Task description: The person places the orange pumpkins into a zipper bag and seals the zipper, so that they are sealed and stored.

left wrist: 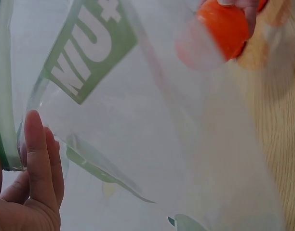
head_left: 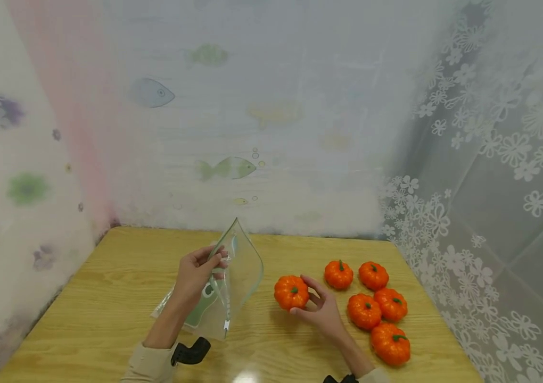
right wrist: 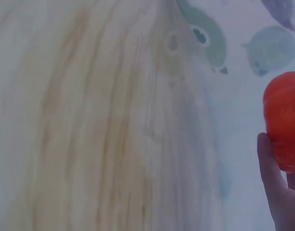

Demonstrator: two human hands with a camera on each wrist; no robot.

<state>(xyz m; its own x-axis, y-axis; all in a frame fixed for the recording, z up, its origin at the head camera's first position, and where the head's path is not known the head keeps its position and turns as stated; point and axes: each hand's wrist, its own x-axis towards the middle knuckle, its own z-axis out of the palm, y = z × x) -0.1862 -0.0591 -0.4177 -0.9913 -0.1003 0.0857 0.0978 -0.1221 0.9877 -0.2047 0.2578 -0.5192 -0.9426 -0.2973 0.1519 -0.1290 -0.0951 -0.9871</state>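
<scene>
My left hand (head_left: 197,276) pinches the rim of a clear zip bag (head_left: 245,266), whose mouth gapes toward the right. Green printing and a slider show on the bag; in the left wrist view its printed wall (left wrist: 138,120) spreads past the fingers. Between thumb and fingers, my right hand (head_left: 319,311) holds a small orange pumpkin (head_left: 291,292) with a green stem, just right of the bag's mouth. That same pumpkin (right wrist: 285,120) appears at the right edge of the right wrist view. From the left wrist it is partly seen through the clear plastic.
Several more orange pumpkins (head_left: 364,311) stand in a cluster on the right side of the wooden table (head_left: 94,298). A wall with fish pictures (head_left: 276,133) rises behind the table, and a flower-patterned curtain (head_left: 506,213) hangs along the right.
</scene>
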